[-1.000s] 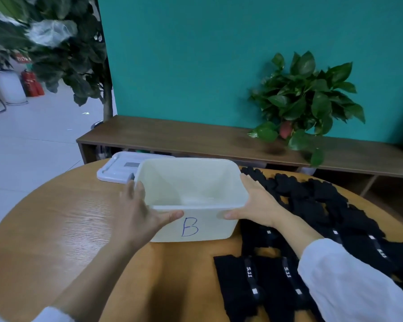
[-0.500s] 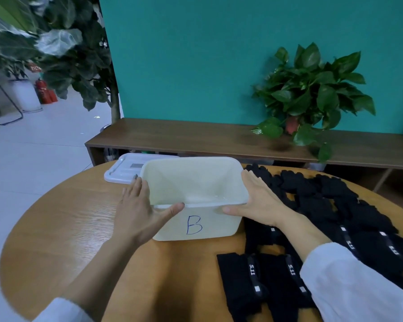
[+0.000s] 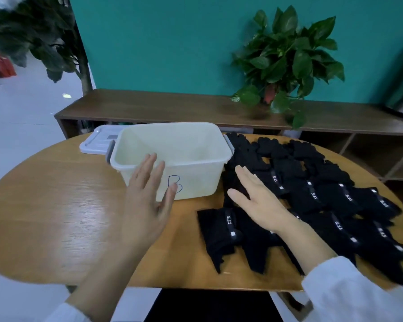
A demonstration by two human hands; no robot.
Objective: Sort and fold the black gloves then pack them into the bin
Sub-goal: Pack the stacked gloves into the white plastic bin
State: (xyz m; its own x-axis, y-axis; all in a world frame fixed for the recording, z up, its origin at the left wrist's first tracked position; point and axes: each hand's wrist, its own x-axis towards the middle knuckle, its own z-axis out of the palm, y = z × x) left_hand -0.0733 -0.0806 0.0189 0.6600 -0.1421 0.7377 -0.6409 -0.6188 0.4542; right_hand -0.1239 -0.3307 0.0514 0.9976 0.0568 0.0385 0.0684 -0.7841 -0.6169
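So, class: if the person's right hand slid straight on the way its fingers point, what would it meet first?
Probably the spread black fabric gloves: the right hand, fingers straight, points up-left over them, toward the white plastic bin's right corner. Its height above them is unclear.

My left hand point(image 3: 147, 205) and right hand point(image 3: 258, 201) are both flat, with fingers straight, holding nothing.

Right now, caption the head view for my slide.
Both open hands, left hand and right hand, hover before the empty bin marked B, beside rows of black gloves on the round table.
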